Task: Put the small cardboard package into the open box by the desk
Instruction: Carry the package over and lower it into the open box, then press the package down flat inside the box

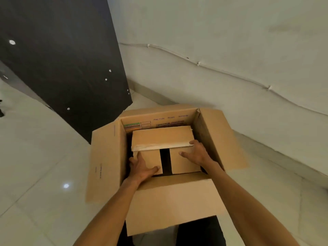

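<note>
A small brown cardboard package [162,137] sits inside the big open cardboard box [106,157] on the floor, its near flaps parted with a dark gap between them. My left hand [142,167] lies on the package's left near flap, fingers wrapped round its left edge. My right hand [197,153] rests on the right near flap, fingertips touching the package's upper flap edge. Both arms reach down over the big box's near flap [175,201].
A dark desk side panel [67,68] stands just left of and behind the box. A pale wall [230,50] with a cable run lies beyond it. Glossy white floor tiles [35,174] surround the box. My dark trousers show below the near flap.
</note>
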{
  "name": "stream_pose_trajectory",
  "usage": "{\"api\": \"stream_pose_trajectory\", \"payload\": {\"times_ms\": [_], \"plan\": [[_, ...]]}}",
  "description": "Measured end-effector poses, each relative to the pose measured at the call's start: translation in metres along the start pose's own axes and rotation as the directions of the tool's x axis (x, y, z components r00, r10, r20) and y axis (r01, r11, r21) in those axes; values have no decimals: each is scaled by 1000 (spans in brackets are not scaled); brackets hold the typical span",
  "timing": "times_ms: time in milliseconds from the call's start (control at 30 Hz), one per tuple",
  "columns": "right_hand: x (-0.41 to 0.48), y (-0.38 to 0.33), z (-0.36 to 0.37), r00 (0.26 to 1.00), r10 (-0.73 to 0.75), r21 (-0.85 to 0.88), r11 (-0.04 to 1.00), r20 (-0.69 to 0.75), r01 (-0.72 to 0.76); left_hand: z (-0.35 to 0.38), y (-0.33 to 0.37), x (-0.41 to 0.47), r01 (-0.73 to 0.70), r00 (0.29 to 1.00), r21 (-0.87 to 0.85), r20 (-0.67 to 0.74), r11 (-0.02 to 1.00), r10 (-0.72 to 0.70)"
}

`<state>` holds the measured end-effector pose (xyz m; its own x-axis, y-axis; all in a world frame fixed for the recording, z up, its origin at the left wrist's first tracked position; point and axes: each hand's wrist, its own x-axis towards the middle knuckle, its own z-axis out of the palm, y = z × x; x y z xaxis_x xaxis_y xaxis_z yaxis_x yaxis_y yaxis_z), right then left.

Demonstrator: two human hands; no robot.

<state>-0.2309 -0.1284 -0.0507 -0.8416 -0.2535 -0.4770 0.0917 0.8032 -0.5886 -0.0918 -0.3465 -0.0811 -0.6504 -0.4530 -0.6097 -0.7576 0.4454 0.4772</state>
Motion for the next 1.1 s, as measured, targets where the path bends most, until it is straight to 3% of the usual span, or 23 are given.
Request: {"api": "stream_pose_trajectory", "payload": {"times_ms": [267, 400, 533, 633, 733, 800, 967, 1033, 1100], "plan": [[3, -8, 10, 997, 67, 12, 998, 42, -68, -47, 5, 44, -23, 987, 133, 162, 991, 1], [-3, -5, 0, 974, 118, 57, 990, 191, -131, -68, 5, 51, -34, 958, 225, 286, 974, -33], [-12, -6, -14, 968, 86, 129, 984, 238, -119, -71, 9, 43, -59, 965, 321, 261, 945, -28], [-24, -14, -28, 957, 63, -4, 998, 283, -65, -81, 23, 22, -75, 973, 338, 229, 938, -5], [-38, -21, -39, 897, 140, -279, 960, 420, -19, -90, 32, -2, -38, 937, 305, 343, 952, -72], [-43, -19, -37, 895, 177, -378, 926, 410, -10, -88, 22, -13, -42, 918, 369, 382, 928, -110], [-51, -25, -35, 879, 87, -319, 945, 469, 77, -87, 10, -32, -184, 854, 497, 508, 848, -112], [-50, -29, -34, 857, 75, -314, 944, 510, 104, -87, 11, -32, -168, 816, 480, 557, 861, -152], [-46, -33, -33, 866, 33, -270, 955, 499, 119, -84, 9, -31, -121, 823, 431, 548, 894, -153]]}}
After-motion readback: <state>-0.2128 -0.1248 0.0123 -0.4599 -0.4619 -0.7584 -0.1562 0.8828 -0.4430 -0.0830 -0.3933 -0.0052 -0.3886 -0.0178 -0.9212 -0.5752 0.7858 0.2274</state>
